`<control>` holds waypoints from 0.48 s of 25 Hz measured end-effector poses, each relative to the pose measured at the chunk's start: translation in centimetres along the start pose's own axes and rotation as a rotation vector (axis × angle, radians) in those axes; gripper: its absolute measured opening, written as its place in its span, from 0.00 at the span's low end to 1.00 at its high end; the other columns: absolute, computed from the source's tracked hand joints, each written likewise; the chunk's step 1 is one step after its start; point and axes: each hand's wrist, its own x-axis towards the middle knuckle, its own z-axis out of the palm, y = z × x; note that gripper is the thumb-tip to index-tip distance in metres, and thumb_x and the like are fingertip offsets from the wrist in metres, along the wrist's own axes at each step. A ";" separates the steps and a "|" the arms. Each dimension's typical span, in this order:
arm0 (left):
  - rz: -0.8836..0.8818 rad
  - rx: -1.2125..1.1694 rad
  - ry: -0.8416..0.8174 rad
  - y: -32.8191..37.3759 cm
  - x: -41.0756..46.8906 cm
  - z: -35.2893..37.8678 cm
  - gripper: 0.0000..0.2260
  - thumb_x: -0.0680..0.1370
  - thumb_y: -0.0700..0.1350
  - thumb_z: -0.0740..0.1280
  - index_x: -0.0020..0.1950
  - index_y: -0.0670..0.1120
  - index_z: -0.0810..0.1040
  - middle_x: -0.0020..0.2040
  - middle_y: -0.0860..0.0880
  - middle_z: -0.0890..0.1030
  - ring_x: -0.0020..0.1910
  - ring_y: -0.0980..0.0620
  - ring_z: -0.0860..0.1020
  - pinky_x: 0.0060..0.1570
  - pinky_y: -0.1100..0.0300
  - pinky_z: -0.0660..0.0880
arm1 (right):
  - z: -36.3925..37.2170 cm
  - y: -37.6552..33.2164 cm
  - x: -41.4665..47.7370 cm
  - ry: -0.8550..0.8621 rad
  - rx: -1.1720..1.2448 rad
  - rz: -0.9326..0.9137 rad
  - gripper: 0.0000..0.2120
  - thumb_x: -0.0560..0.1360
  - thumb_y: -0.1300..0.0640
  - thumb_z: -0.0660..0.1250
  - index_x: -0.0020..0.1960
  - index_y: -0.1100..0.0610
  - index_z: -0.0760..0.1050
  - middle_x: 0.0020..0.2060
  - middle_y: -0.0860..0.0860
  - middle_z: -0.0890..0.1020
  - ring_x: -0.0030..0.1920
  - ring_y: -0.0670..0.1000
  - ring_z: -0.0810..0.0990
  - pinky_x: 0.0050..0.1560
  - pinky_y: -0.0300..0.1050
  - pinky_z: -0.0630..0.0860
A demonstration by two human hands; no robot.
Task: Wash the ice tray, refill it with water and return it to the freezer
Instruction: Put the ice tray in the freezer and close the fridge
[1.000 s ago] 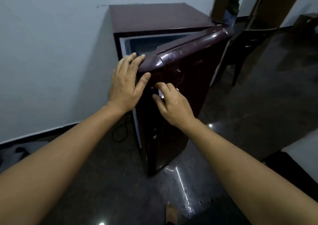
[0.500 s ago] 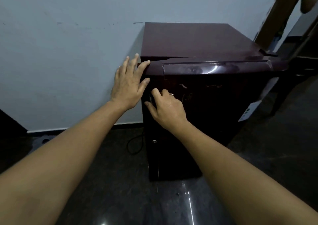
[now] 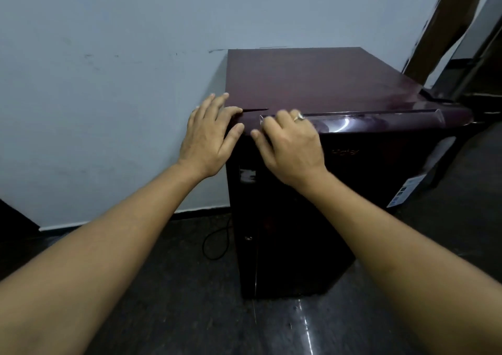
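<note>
Since the glossy maroon mini fridge door sits almost shut, left hand flat on top, right hand gripping its edge, no ice tray visible, task looks nearly done.

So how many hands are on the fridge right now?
2. The left hand lies flat on the top front left corner of the dark maroon mini fridge. The right hand, wearing a ring, curls over the top edge of the glossy door just beside it.
</note>
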 end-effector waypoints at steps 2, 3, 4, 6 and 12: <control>-0.028 0.032 -0.050 1.0 2.3 -0.2 0.24 0.86 0.58 0.52 0.75 0.49 0.76 0.82 0.43 0.68 0.83 0.42 0.60 0.80 0.38 0.56 | 0.1 1.1 2.8 -0.108 -0.080 0.090 0.21 0.84 0.42 0.55 0.50 0.57 0.77 0.48 0.57 0.79 0.50 0.62 0.76 0.49 0.56 0.70; -0.047 0.060 -0.086 1.4 3.3 -0.1 0.23 0.87 0.57 0.53 0.76 0.49 0.76 0.82 0.43 0.69 0.83 0.43 0.61 0.80 0.38 0.56 | 0.3 1.5 3.9 -0.227 -0.085 0.126 0.23 0.84 0.41 0.53 0.53 0.57 0.78 0.52 0.56 0.80 0.54 0.61 0.77 0.53 0.56 0.70; -0.056 0.076 -0.113 1.7 4.1 0.1 0.22 0.88 0.55 0.54 0.77 0.49 0.75 0.81 0.43 0.69 0.83 0.44 0.62 0.80 0.39 0.57 | 0.6 1.9 4.8 -0.327 -0.068 0.151 0.25 0.85 0.40 0.51 0.56 0.57 0.79 0.55 0.56 0.80 0.57 0.61 0.77 0.57 0.57 0.71; -0.056 0.077 -0.102 1.7 4.8 0.6 0.21 0.88 0.52 0.55 0.77 0.47 0.76 0.80 0.44 0.72 0.80 0.46 0.67 0.79 0.42 0.60 | 1.5 2.3 5.5 -0.387 -0.026 0.169 0.27 0.85 0.41 0.48 0.58 0.55 0.80 0.56 0.55 0.82 0.58 0.59 0.79 0.58 0.57 0.73; -0.015 0.092 0.108 1.3 5.0 1.7 0.22 0.82 0.49 0.55 0.65 0.45 0.86 0.66 0.43 0.85 0.69 0.46 0.81 0.72 0.46 0.68 | 2.4 2.2 5.3 -0.219 -0.026 0.225 0.25 0.81 0.44 0.51 0.40 0.58 0.79 0.34 0.52 0.82 0.37 0.56 0.77 0.45 0.54 0.74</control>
